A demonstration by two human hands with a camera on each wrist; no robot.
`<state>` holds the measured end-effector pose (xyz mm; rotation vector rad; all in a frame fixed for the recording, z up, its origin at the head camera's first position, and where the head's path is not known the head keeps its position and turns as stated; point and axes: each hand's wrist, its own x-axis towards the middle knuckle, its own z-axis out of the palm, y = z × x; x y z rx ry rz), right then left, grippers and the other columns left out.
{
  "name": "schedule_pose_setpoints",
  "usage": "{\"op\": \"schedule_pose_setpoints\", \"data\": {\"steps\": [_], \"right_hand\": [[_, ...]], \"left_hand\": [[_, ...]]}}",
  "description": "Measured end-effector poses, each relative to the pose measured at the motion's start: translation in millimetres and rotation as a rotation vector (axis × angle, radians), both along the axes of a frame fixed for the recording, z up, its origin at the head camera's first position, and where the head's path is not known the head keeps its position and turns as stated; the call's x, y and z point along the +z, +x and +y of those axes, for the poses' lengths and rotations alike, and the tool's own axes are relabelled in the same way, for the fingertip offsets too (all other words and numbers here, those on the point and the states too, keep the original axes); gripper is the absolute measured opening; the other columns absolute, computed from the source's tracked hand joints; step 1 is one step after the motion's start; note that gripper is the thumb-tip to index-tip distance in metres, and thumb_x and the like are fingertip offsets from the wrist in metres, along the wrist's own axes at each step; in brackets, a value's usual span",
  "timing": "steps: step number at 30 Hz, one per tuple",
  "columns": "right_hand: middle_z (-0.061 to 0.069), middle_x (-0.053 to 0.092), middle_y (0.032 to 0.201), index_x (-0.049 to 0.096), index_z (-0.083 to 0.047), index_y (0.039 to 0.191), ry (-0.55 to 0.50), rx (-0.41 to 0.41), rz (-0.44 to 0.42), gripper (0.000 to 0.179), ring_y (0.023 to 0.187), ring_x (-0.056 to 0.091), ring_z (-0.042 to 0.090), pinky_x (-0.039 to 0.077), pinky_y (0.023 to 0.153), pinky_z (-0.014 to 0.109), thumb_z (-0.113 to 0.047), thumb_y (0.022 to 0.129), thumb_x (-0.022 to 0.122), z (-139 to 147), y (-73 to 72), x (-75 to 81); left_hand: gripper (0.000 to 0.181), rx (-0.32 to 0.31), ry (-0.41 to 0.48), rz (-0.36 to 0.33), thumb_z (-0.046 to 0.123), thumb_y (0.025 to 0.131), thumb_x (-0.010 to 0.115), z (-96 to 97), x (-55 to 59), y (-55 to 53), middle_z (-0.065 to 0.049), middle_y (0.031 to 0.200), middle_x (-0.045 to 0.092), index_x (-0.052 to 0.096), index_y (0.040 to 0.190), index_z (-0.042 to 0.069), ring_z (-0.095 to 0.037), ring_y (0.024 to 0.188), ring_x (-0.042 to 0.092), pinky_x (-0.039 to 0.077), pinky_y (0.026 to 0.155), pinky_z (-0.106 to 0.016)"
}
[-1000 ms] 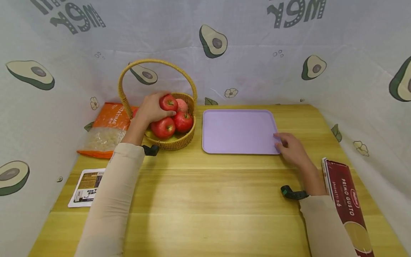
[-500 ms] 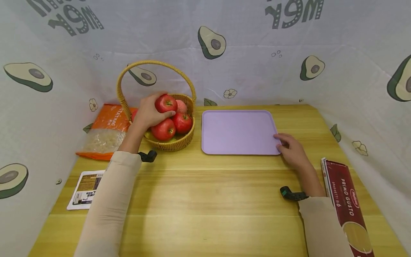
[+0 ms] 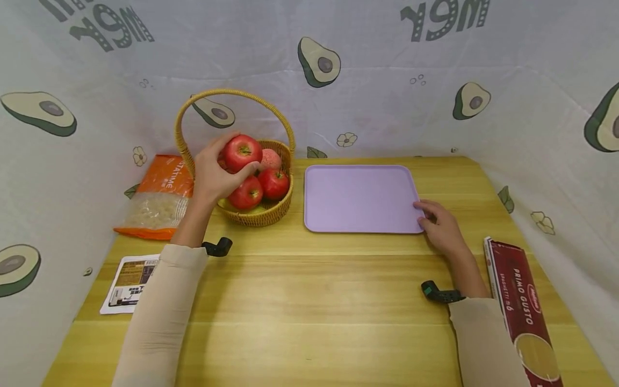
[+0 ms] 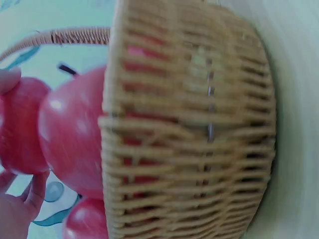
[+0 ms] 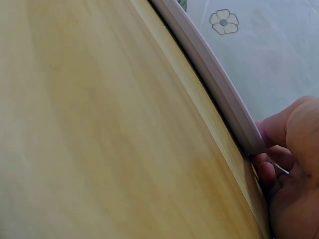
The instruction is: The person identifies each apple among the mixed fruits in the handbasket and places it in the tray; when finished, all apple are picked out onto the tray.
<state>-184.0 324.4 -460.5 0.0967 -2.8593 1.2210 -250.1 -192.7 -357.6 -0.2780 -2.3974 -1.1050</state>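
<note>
Left hand [image 3: 210, 174] grasps round red apple [image 3: 243, 152] over other red apples [image 3: 274, 185] in tan woven basket [image 3: 261, 216]; basket's right rim between it and flat lilac rectangular tray [image 3: 360, 199]. Right hand [image 3: 441, 228] pinches tray's right edge. Orange-and-clear pasta bag [image 3: 162, 188] left of basket, white printed pack [image 3: 127, 290] nearer, dark-red spaghetti box [image 3: 524, 306] far right.

White avocado-printed cloth walls [image 3: 377, 99] rise on three sides; between them stands a wood-grain table [image 3: 319, 301].

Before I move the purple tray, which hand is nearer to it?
Right. The right hand holds the purple tray at its right edge; the left hand is off to the tray's left, at the basket, holding a red apple.
</note>
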Motion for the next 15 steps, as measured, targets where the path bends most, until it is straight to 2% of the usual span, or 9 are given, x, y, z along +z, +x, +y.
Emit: {"op": "schedule_pose_setpoints", "data": {"steps": [4, 8, 10, 11, 15], "right_hand": [[0.028, 0.045, 0.152, 0.056, 0.004, 0.143, 0.004, -0.015, 0.005, 0.04, 0.125, 0.047, 0.042, 0.037, 0.108, 0.061, -0.002, 0.104, 0.049, -0.2, 0.7, 0.2], [0.026, 0.048, 0.151, 0.057, 0.003, 0.142, 0.02, -0.027, 0.012, 0.039, 0.118, 0.048, 0.037, 0.039, 0.1, 0.052, -0.003, 0.104, 0.049, -0.7, 1.0, 0.9], [0.026, 0.048, 0.151, 0.058, 0.003, 0.142, 0.024, -0.03, 0.014, 0.039, 0.116, 0.048, 0.035, 0.039, 0.098, 0.042, -0.004, 0.104, 0.05, -1.3, 1.4, 1.1], [0.026, 0.048, 0.151, 0.058, 0.002, 0.142, 0.024, -0.031, 0.015, 0.039, 0.116, 0.048, 0.035, 0.039, 0.097, 0.038, -0.004, 0.104, 0.05, -1.3, 1.4, 0.8], [0.026, 0.05, 0.149, 0.06, 0.003, 0.14, 0.015, -0.032, 0.033, 0.038, 0.113, 0.048, 0.033, 0.034, 0.089, 0.02, -0.003, 0.103, 0.052, -1.9, 1.1, -1.2]], "left_hand": [[0.068, -0.004, 0.093, 0.046, 0.046, 0.075, 0.089, 4.3, -1.6, 12.3, 0.004, 0.13, 0.068, 0.065, 0.137, 0.034, -0.011, 0.114, 0.064, 0.056, 0.097, -0.036], [0.066, -0.055, 0.18, 0.015, 0.036, 0.076, 0.091, 13.1, -1.8, 23.6, 0.006, 0.127, 0.07, 0.066, 0.136, 0.034, -0.011, 0.109, 0.067, 0.057, 0.096, -0.031], [0.065, -0.098, 0.214, -0.016, 0.032, 0.077, 0.09, 19.0, -2.1, 27.8, 0.005, 0.127, 0.07, 0.065, 0.137, 0.031, -0.012, 0.107, 0.068, 0.057, 0.094, -0.029], [0.066, -0.112, 0.22, -0.033, 0.031, 0.077, 0.09, 22.5, -2.4, 29.7, 0.004, 0.128, 0.07, 0.065, 0.138, 0.031, -0.014, 0.108, 0.068, 0.054, 0.1, -0.03], [0.066, -0.19, 0.252, -0.081, 0.03, 0.078, 0.089, 37.4, -6.4, 33.3, 0.0, 0.13, 0.069, 0.061, 0.138, 0.024, -0.017, 0.11, 0.068, 0.054, 0.103, -0.037]]}}
